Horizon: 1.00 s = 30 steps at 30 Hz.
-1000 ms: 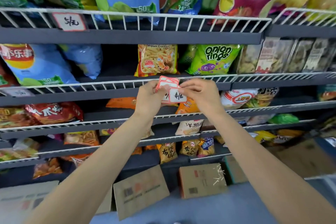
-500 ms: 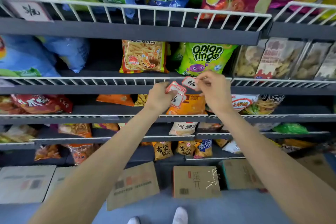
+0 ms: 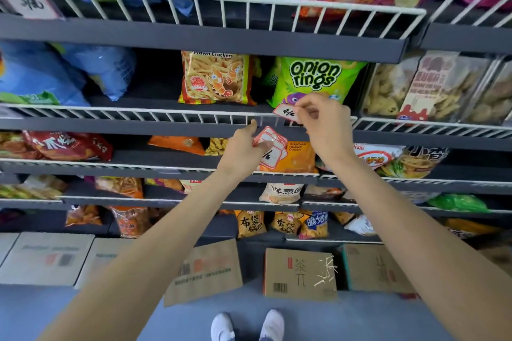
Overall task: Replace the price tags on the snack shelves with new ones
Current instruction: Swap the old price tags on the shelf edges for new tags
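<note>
both my bare forearms reach up and forward, converging toward the middle. my left hand point(image 3: 243, 147) sits a little lower, fingers curled and thumb pressed in a grip, index finger pointing up. my right hand point(image 3: 324, 124) is higher and just to the right, wrist bent, thumb and fingertips pinched together at its left side. the two hands are close but apart.

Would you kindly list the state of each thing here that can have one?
Right hand: pinches a single price tag, held at the wire rail below the onion rings bag.
Left hand: holds a stack of tags, fanned.
Onion rings bag: upright, sealed.
Prawn crackers bag: upright, sealed.
Top-left tag: hanging on its rail.
</note>
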Motion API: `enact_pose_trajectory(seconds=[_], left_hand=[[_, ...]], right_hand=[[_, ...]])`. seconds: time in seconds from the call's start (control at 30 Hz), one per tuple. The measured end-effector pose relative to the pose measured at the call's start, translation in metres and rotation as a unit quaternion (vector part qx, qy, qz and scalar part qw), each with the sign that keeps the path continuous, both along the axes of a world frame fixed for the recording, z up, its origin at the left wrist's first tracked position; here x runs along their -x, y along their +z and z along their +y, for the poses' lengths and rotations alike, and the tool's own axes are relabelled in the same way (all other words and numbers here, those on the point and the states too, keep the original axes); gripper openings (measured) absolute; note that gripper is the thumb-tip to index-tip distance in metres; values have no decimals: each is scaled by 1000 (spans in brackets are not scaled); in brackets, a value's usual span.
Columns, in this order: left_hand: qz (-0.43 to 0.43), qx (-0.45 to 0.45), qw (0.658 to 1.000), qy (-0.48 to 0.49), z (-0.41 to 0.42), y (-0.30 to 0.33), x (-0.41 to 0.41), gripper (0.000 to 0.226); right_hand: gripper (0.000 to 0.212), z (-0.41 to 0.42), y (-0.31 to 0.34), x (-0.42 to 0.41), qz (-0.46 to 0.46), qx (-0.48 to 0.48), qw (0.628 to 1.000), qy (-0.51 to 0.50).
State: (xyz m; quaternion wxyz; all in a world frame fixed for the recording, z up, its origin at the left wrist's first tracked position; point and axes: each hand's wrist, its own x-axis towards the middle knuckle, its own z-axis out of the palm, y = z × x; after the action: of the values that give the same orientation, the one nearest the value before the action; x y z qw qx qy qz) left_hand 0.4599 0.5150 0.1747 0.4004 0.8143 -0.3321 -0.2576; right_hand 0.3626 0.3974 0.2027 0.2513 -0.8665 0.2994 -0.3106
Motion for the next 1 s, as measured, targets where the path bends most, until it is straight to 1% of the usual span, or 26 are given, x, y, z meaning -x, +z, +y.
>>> enact_pose_trajectory(seconds=[0.13, 0.27, 0.4, 0.5, 0.57, 0.63, 0.73, 0.8, 0.87, 1.0], left_hand=[[-70, -39, 996, -50, 15, -1, -7, 61], [-105, -76, 987, -98, 24, 3, -17, 60], [-107, -82, 985, -109, 24, 5, -22, 60], [-100, -83, 985, -110, 24, 4, -24, 61], [-94, -79, 986, -113, 24, 5, -24, 61], [-95, -79, 986, -116, 25, 6, -25, 61], [-94, -87, 985, -113, 24, 6, -26, 60], [-96, -87, 985, -113, 23, 6, -26, 60], [-97, -84, 985, -114, 22, 5, -27, 59], [-99, -88, 984, -123, 22, 6, -30, 59]], right_hand=[[9, 4, -3, -9, 0, 74, 997, 10], [9, 9, -5, -19, 38, 144, 989, 21], [12, 10, -11, -25, 96, 167, 981, 34], [16, 8, -17, -27, 105, 153, 982, 44], [16, 6, -21, -29, 116, 160, 979, 50], [19, 6, -24, -30, 123, 192, 972, 53], [28, 5, -28, -32, 131, 270, 953, 34], [32, 5, -29, -33, 136, 305, 942, 34], [34, 5, -32, -32, 130, 307, 942, 45], [36, 8, -39, -29, 130, 263, 955, 38]])
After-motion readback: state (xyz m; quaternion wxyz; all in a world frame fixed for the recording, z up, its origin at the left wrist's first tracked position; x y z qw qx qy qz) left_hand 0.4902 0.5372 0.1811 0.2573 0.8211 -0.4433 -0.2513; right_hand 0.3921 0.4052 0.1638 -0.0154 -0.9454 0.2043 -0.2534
